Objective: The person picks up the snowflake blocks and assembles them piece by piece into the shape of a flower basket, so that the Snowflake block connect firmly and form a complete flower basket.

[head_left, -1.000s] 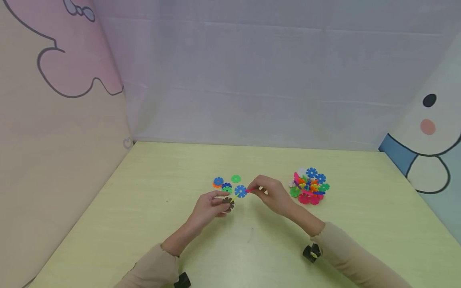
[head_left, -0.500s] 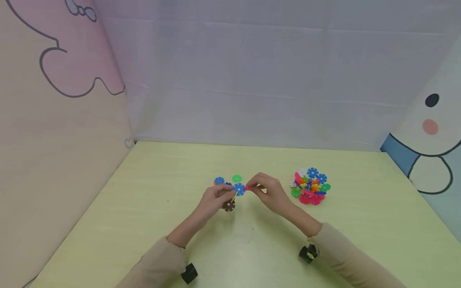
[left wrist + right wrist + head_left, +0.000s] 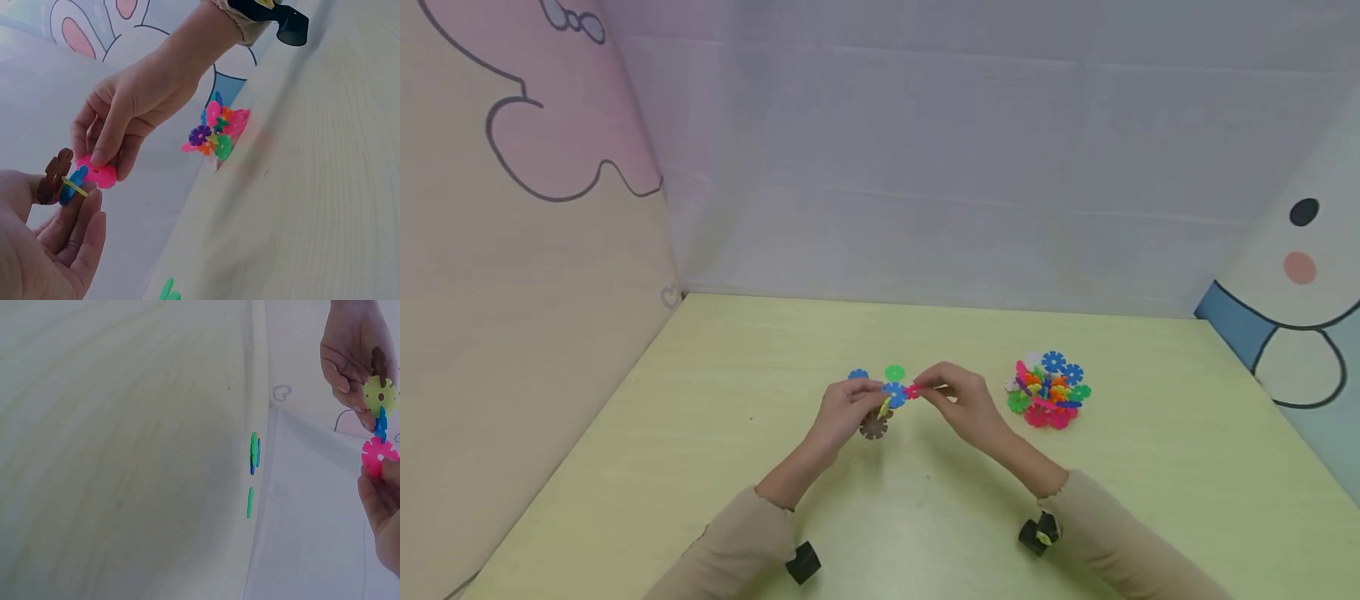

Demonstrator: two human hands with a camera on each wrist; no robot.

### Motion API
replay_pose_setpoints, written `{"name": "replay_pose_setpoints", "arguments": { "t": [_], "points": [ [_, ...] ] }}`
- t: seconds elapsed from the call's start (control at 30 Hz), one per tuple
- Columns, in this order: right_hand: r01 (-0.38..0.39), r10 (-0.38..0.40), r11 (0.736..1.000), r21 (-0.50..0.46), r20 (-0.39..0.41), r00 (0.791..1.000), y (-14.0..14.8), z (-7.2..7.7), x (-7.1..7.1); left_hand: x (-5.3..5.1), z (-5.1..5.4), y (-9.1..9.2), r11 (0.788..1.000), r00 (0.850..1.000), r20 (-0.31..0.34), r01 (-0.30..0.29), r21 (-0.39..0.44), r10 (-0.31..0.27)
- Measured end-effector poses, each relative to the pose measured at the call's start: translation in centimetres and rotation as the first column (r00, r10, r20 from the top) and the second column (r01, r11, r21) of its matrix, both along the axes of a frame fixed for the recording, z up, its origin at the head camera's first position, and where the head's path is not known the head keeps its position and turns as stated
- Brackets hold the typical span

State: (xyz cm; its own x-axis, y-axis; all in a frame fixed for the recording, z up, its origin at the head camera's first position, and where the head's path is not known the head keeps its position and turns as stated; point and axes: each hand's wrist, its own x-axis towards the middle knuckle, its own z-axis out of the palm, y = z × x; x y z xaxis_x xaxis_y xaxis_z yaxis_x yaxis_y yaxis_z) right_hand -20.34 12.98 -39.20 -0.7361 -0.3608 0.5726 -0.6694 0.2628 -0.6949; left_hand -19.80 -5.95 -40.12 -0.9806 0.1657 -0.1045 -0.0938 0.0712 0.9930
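Observation:
Between the two hands, above the table, is a chain of slotted plastic snowflake discs. Its brown disc (image 3: 874,427) hangs lowest, with a yellow disc (image 3: 380,395), a blue disc (image 3: 894,394) and a pink disc (image 3: 379,455) in line after it. My left hand (image 3: 838,421) pinches the chain at the blue disc with thumb and fingers. From the right, my right hand (image 3: 962,404) pinches the pink disc by its outer edge. The pink disc touches the blue disc's rim; how deep their slots interlock cannot be seen.
To the right of the hands lies a heap of mixed-colour snowflake discs (image 3: 1048,396). Behind the left hand are a loose green disc (image 3: 895,372) and a partly hidden blue one (image 3: 857,374). A pale curtain (image 3: 925,167) borders the table's far edge.
My left hand has shifted its grip from the brown disc up to the blue disc. The pink disc has turned from edge-on to show more of its face, and both hands are slightly closer together.

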Motion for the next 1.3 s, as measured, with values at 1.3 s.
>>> {"name": "replay_pose_setpoints", "arguments": {
  "t": [1.3],
  "points": [
    [-0.024, -0.145, 0.895, 0.446, 0.340, 0.929, -2.5, -3.6, -9.6, -2.4, -0.6, -4.7, 0.983, 0.995, 0.069, -0.058, -0.177, 0.071]
  ]
}}
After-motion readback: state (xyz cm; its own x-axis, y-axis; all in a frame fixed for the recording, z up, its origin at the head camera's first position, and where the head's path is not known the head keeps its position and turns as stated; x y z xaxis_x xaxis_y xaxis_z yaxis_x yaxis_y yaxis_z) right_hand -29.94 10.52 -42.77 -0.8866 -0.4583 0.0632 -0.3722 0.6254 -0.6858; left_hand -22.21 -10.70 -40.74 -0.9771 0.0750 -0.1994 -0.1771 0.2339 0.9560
